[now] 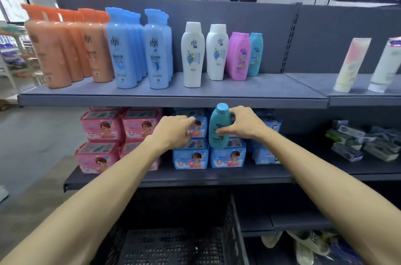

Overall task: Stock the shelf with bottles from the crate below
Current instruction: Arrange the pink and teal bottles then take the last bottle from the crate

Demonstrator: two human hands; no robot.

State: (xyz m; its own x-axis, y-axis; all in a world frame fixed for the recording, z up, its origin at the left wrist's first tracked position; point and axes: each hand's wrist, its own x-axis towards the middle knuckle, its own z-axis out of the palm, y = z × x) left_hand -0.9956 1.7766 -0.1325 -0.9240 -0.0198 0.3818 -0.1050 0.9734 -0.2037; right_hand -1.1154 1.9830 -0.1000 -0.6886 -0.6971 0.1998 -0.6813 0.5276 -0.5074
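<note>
Right hand [243, 122]: grips teal bottle [219, 127] upright, in the air just below the front edge of the top shelf [173, 99]; left hand [173, 132]: fingers loosely curled, holding nothing, just beside the bottle; black crate [173, 243]: below, on the floor; top shelf: orange, blue, white, pink and teal bottles standing.

Pink wipe packs [102, 132] sit stacked beside blue wipe packs [191, 156]; two tubes [351, 65] stand at far right.
</note>
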